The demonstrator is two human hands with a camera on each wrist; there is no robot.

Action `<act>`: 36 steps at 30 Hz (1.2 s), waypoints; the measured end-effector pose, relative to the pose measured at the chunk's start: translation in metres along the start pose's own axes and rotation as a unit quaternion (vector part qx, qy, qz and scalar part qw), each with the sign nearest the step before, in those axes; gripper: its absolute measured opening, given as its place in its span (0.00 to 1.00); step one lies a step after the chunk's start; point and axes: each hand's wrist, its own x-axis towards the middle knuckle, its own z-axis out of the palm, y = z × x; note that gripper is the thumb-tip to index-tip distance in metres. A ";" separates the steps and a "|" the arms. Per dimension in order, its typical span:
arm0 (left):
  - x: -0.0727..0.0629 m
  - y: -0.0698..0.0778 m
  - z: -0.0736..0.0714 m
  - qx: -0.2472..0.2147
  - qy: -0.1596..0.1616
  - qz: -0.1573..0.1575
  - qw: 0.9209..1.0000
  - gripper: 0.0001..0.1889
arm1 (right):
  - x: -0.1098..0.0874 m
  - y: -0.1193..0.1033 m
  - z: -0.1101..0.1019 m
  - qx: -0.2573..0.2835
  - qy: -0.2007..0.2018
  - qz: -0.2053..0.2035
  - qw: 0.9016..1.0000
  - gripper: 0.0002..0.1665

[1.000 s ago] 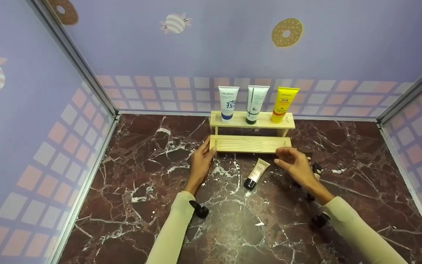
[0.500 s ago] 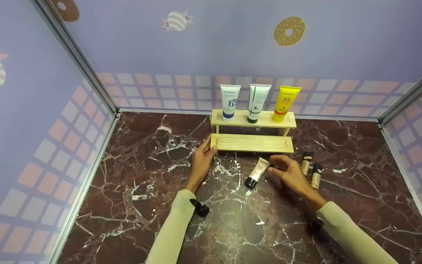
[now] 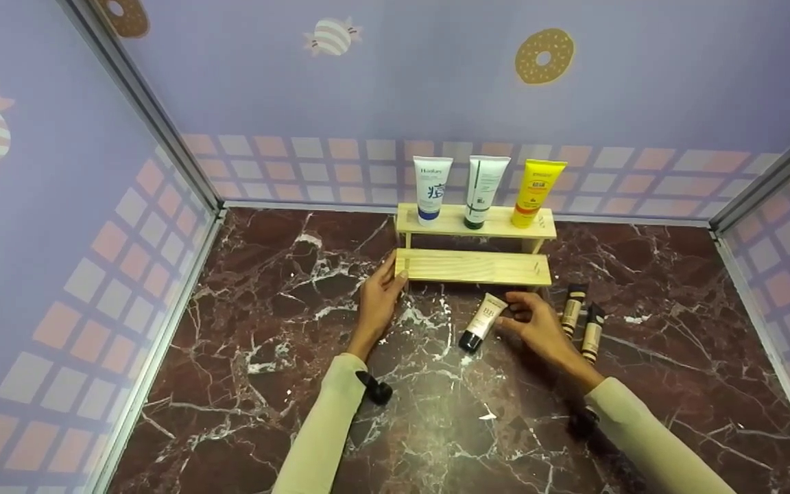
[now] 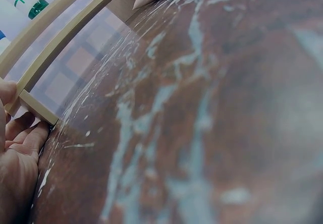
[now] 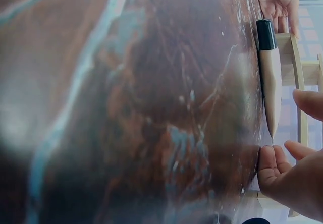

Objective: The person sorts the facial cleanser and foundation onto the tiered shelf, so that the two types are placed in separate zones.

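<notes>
A two-step wooden rack (image 3: 474,267) stands near the back wall. My left hand (image 3: 377,302) grips the left end of its lower step, thumb in front and fingers behind; the left wrist view shows these fingers (image 4: 30,135) by the rack's leg. In front of the rack a beige BB cream tube (image 3: 484,321) with a black cap lies on the table, cap toward me. My right hand (image 3: 539,326) is beside its crimped end, fingers loosely bent and thumb apart from them. In the right wrist view the fingertips (image 5: 270,156) are right at the tube's tip.
On the upper step stand a white-and-blue tube (image 3: 431,189), a white-and-green tube (image 3: 484,191) and a yellow tube (image 3: 537,192). Two small black-capped tubes, a left one (image 3: 572,312) and a right one (image 3: 593,335), lie right of my right hand. Patterned walls (image 3: 299,171) enclose the marble table (image 3: 265,309).
My right hand has moved left and slightly down from the rack's right end to the BB cream tube, uncovering the two small tubes. My left hand keeps its grip on the rack.
</notes>
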 end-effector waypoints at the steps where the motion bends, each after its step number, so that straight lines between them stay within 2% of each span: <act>1: 0.000 0.000 0.000 0.000 0.001 0.000 1.000 0.31 | 0.000 0.000 0.001 -0.006 0.000 0.002 1.000 0.35; 12: 0.000 -0.002 0.001 -0.006 0.000 0.003 1.000 0.30 | 0.003 0.004 0.008 -0.091 0.003 -0.006 0.996 0.45; 22: 0.000 -0.002 0.000 -0.008 0.002 -0.010 1.000 0.30 | 0.006 0.001 0.012 -0.122 -0.004 -0.004 0.993 0.48; 28: 0.001 -0.001 0.001 0.003 0.000 0.000 1.000 0.31 | 0.006 -0.001 0.011 -0.126 -0.012 0.011 0.992 0.50; 36: 0.000 0.000 0.001 0.005 0.007 0.001 1.000 0.30 | 0.008 0.000 0.013 -0.139 -0.010 -0.001 0.990 0.48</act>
